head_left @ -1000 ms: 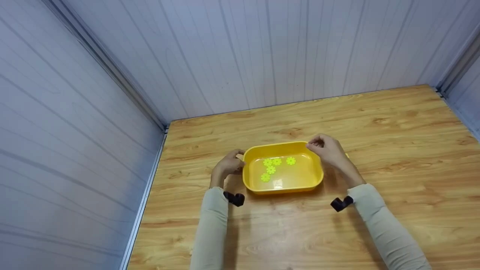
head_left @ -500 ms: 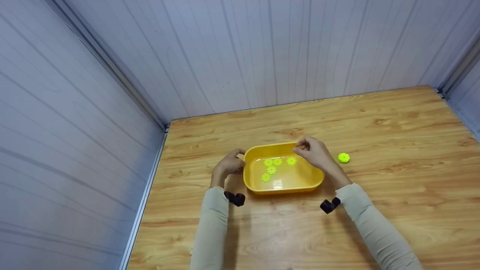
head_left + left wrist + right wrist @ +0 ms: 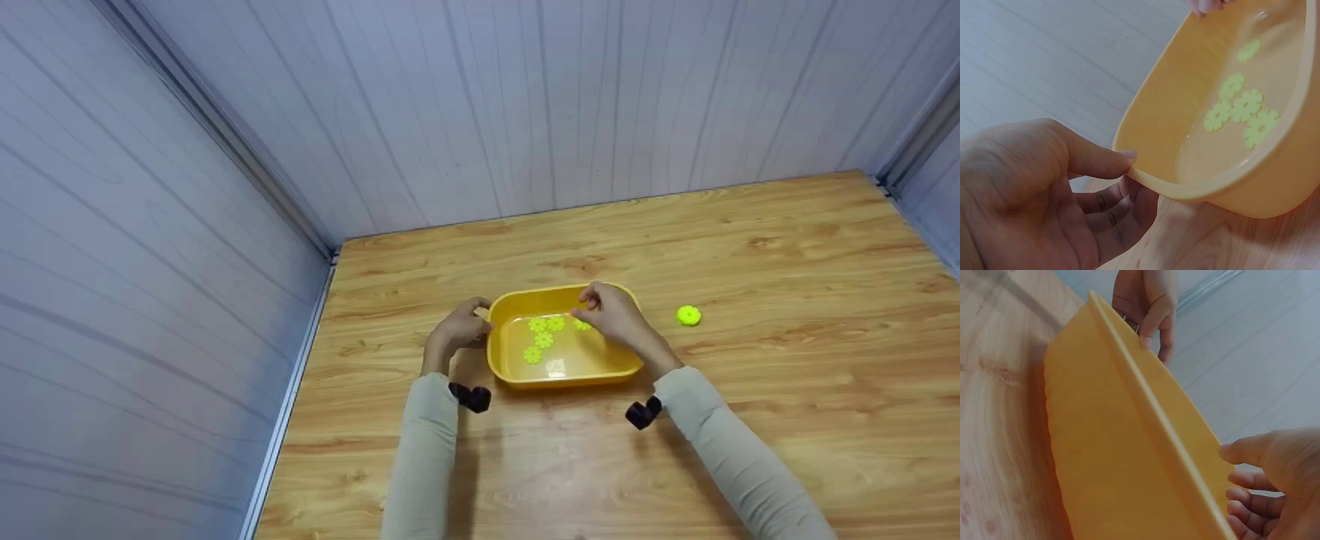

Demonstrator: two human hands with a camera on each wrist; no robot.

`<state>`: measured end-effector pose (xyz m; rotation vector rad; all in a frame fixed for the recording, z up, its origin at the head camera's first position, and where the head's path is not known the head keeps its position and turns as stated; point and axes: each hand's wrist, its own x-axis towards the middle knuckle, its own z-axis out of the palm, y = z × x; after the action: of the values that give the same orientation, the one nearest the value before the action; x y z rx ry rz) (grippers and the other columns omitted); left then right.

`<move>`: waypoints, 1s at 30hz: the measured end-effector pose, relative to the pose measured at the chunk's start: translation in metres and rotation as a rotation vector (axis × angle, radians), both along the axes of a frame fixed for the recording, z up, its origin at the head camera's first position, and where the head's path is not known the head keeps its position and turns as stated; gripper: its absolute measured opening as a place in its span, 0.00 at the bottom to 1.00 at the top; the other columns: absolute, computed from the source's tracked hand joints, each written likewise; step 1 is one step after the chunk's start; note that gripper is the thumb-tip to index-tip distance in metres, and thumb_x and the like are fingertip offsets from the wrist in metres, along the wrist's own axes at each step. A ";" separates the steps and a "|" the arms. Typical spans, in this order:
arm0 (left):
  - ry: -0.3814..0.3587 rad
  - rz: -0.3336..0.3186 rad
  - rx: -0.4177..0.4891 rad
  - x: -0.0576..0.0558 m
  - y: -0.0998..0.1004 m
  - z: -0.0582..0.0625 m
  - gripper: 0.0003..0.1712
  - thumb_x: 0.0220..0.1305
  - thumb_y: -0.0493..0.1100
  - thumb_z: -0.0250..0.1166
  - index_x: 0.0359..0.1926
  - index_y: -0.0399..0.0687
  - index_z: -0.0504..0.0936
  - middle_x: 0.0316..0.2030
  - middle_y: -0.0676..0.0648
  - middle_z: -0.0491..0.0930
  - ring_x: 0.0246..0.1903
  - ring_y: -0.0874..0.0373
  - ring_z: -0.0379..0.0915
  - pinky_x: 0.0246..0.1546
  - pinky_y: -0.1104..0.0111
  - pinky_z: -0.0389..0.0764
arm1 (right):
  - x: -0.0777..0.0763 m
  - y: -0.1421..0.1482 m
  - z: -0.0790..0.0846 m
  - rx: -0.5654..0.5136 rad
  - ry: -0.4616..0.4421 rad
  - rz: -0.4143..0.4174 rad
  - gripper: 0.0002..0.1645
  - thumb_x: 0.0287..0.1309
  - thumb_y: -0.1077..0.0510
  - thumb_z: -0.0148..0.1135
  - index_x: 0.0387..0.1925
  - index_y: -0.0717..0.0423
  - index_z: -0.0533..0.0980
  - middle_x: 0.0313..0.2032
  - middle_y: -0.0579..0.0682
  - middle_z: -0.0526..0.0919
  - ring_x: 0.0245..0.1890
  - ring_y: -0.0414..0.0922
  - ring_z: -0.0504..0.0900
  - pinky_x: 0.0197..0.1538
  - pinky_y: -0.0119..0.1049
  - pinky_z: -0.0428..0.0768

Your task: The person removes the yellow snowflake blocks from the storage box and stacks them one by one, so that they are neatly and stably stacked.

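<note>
Pale, streaked panel walls (image 3: 487, 112) stand left, far and right around a wood-grained desk (image 3: 787, 300). At the left, the left hand (image 3: 459, 330) pinches the left rim of a yellow basin (image 3: 581, 358), which lies between both hands. Five yellow-green flower discs (image 3: 543, 340) rest on its floor: four grouped leftward, one farther right. Above that lone disc, partly covering it, hangs the right hand (image 3: 615, 311), thumb and loosely curled fingers slightly apart. Farther right, a flower-shaped piece (image 3: 688, 315) lies on the desk.
</note>
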<state>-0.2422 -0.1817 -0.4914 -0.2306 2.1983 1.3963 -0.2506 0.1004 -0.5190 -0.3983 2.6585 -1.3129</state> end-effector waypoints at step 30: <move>-0.012 -0.005 0.017 0.000 -0.002 0.000 0.25 0.61 0.31 0.53 0.60 0.46 0.69 0.31 0.47 0.70 0.26 0.57 0.67 0.44 0.58 0.79 | 0.001 -0.012 -0.014 0.469 0.111 0.047 0.11 0.54 0.61 0.63 0.37 0.65 0.77 0.39 0.60 0.74 0.40 0.56 0.69 0.46 0.49 0.68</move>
<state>-0.2423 -0.1832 -0.4909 -0.2273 2.1745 1.4072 -0.2496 0.0886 -0.5328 -0.4704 2.9059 -0.6336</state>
